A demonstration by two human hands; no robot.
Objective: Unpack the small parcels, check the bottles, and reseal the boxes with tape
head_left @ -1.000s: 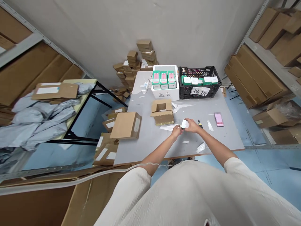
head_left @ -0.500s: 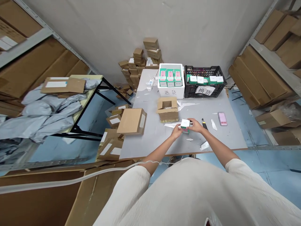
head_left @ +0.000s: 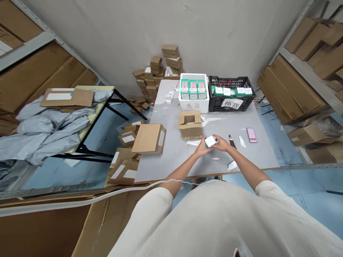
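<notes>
A small green box with a white end (head_left: 210, 141) is held above the grey table (head_left: 177, 162), tilted, its white face turned up. My left hand (head_left: 202, 148) grips its left side, fingers closed round it. On the opposite side my right hand (head_left: 222, 143) closes on the same box. Just behind them stands an open cardboard box (head_left: 190, 132) with raised flaps. A black and yellow utility knife (head_left: 232, 141) lies to the right of my right hand, close to a white paper scrap (head_left: 242, 142).
A white bin (head_left: 194, 105) of green-and-pink boxes and a black crate (head_left: 230, 107) stand at the table's back. A closed carton (head_left: 147, 138) sits left, a pink phone-like item (head_left: 251, 135) right. Grey parcels (head_left: 40, 125) cover the side table. A cable (head_left: 107, 195) crosses before my left arm.
The green box has turned and tilted in my hands, its white face now slanting. My left hand has come up along its side. The view has shifted slightly.
</notes>
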